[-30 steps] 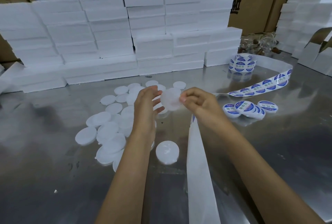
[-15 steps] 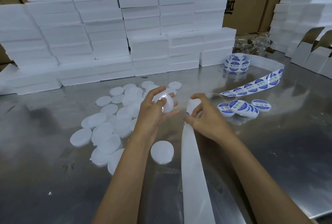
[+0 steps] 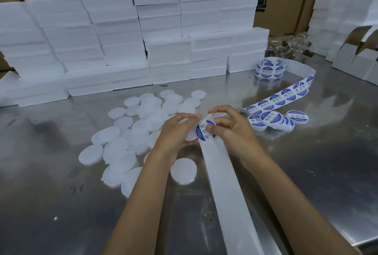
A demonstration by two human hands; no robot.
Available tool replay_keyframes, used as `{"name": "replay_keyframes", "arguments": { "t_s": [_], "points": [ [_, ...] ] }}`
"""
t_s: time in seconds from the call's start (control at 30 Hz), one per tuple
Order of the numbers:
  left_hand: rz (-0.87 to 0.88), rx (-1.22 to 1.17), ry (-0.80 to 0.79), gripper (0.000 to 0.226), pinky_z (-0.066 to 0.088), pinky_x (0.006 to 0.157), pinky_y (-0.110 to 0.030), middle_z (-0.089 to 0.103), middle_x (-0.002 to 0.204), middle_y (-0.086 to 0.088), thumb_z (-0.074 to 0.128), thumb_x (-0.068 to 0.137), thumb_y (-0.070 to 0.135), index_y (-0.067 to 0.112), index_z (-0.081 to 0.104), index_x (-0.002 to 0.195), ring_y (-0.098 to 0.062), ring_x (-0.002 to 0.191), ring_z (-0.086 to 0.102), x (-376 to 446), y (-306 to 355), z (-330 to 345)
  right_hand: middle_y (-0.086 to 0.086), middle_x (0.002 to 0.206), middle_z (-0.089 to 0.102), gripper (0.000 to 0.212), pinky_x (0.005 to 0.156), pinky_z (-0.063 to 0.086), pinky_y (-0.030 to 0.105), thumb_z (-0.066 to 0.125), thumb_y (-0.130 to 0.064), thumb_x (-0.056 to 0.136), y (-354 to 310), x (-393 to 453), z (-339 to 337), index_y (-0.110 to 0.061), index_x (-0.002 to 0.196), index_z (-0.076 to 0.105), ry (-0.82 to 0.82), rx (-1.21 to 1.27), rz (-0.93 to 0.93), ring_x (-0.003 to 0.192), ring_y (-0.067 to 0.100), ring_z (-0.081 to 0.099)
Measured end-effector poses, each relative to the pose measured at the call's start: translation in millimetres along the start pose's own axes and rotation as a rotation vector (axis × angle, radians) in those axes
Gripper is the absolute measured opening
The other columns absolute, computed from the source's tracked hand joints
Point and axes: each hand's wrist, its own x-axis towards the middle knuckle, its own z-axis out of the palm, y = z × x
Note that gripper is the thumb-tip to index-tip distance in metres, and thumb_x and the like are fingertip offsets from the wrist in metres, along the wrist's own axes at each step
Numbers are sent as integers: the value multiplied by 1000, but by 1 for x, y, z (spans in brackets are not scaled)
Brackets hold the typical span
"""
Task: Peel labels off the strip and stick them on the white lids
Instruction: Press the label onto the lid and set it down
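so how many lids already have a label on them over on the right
3 that I can make out, clustered right of the right hand: one nearest the hand, one overlapping it in the middle, one farthest right. More may be hidden under the overlap.

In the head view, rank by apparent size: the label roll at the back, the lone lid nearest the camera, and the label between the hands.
1. Label roll
2. Lone lid, though it sits much nearer the camera, so the top two are unsure.
3. Label, partly covered by fingers.
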Motion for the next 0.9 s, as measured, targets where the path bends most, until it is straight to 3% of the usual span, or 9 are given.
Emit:
{"name": "replay_keyframes", "arguments": {
  "t_s": [0.13,0.2,0.27,0.33,0.43,0.5,0.63,0.77,0.9],
  "points": [
    [-2,-78,12,13,63,79,-43,74,107,-14,75,87,14,12,74,100,-28,92,75,3,-2,-4,6,79,73,33,70,56,33,71,1,84,3,-2,8,-17,109,57,40,-31,-53,72,20,70],
    [-18,-124,16,20,63,72,-38,75,103,-16,79,82,11,10,73,101,-27,86,75,4,-1,-7,3,78,69,36,70,56,35,70,-2,84,7,-4,12,-23,110,58,52,-155,-136,68,19,68],
    [-25,-140,31,26,63,71,-37,75,100,-14,82,79,9,11,71,103,-27,86,76,4,0,-9,-12,77,64,37,65,53,27,69,-10,84,12,-7,13,-30,114,59,65,-379,-254,62,6,59],
    [-29,-130,41,29,63,71,-36,76,95,-11,82,78,8,11,71,104,-27,85,76,4,1,-10,-20,88,59,36,65,47,20,66,-23,85,14,-10,13,-37,116,59,77,-624,-372,69,0,53],
    [-59,-146,43,29,63,74,-39,77,87,-11,83,75,6,9,72,101,-28,83,76,3,1,-10,-17,93,46,30,66,48,23,63,-32,86,14,-12,12,-40,115,61,118,-787,-446,82,1,47],
    [-79,-156,41,27,63,78,-41,77,91,-13,85,73,7,8,73,97,-28,84,76,3,2,-10,-15,91,42,26,64,50,26,66,-34,85,13,-12,12,-40,110,63,149,-817,-462,85,2,47],
    [-84,-121,32,34,63,71,-34,76,97,-14,86,72,8,5,74,104,-23,81,75,2,4,-11,-12,92,41,21,63,52,32,69,-33,85,13,-14,13,-36,106,66,153,-833,-480,86,5,49],
    [-96,-70,16,37,63,72,-34,76,99,-13,86,71,11,7,74,106,-25,87,75,2,4,-12,-17,89,37,18,61,43,19,71,-28,83,15,-12,14,-36,97,63,136,-785,-479,85,-1,45],
    [-98,-49,37,27,58,56,-26,76,83,-6,85,73,8,11,74,97,-16,65,74,4,3,-11,-22,91,39,21,69,49,24,73,-20,80,15,-11,14,-33,90,60,109,-718,-460,90,-1,45]
  ]
}}
